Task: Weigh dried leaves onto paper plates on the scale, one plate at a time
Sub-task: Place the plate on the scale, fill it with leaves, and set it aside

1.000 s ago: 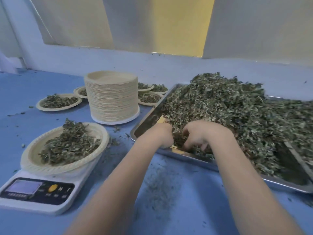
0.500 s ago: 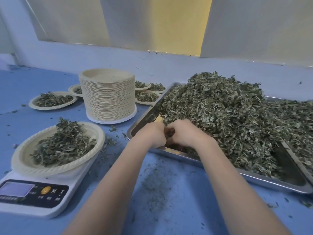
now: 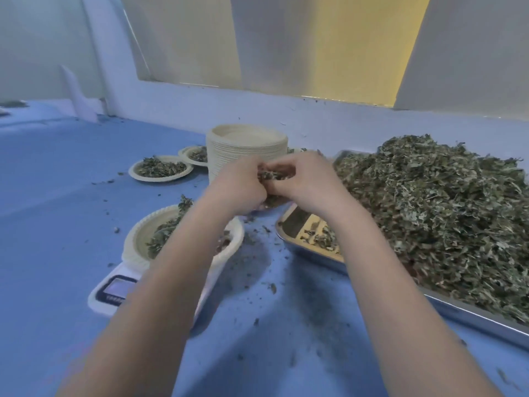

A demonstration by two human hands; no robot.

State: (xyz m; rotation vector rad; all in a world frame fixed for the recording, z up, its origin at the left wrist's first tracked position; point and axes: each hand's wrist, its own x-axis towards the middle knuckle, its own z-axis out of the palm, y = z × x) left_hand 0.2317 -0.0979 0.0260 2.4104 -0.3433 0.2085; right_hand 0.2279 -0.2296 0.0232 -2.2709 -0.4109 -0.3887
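Note:
My left hand and my right hand are cupped together in the air, gripping a clump of dried leaves between them. They hover between the metal tray and the paper plate on the white scale. That plate holds a mound of leaves, partly hidden by my left forearm. A big heap of dried leaves fills the tray at the right.
A tall stack of paper plates stands behind my hands. Filled plates lie to its left and behind it. Leaf crumbs are scattered over the blue table. A low white wall runs along the back.
Both hands have lifted out of the tray's near corner with a clump of leaves and moved left toward the scale. The camera has swung, so the scene sits further right.

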